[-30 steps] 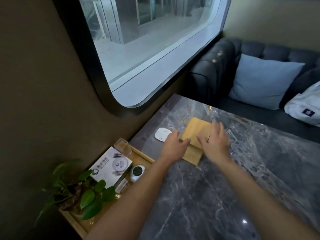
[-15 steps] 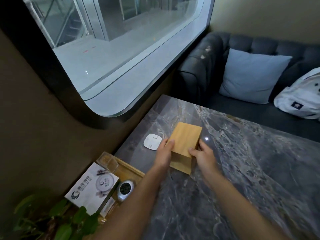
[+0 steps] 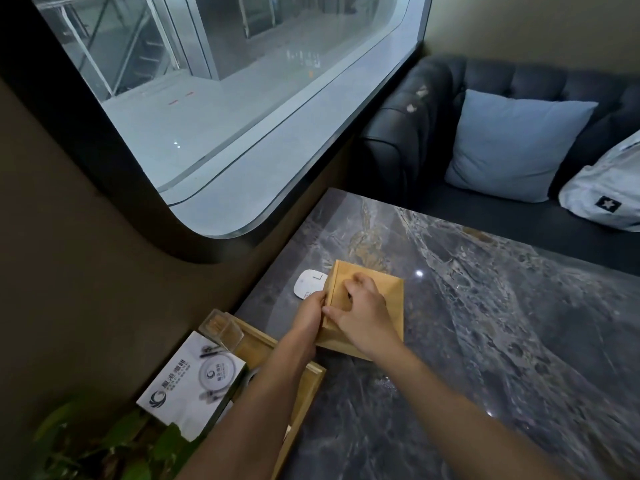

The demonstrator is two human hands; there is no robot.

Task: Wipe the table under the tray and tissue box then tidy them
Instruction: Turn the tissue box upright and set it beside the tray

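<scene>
A wooden tissue box (image 3: 384, 299) stands on the dark marble table (image 3: 485, 341), near the wall. My left hand (image 3: 310, 315) grips its left side. My right hand (image 3: 360, 310) lies on its top with fingers curled over the left edge. The wooden tray (image 3: 304, 386) sits at the table's near left corner, partly hidden under my left forearm. It holds a white card (image 3: 194, 382) and a clear toothpick holder (image 3: 221, 329).
A white rounded device (image 3: 308, 284) lies on the table just left of the tissue box. A green plant (image 3: 104, 445) fills the lower left. A dark sofa (image 3: 415, 133) with a blue cushion (image 3: 512, 143) and a white bag (image 3: 606, 192) stands beyond the table.
The tissue box has shifted slightly toward the tray and the white device. My right hand moved from the box's right side onto its top; my left hand stays on the left side.
</scene>
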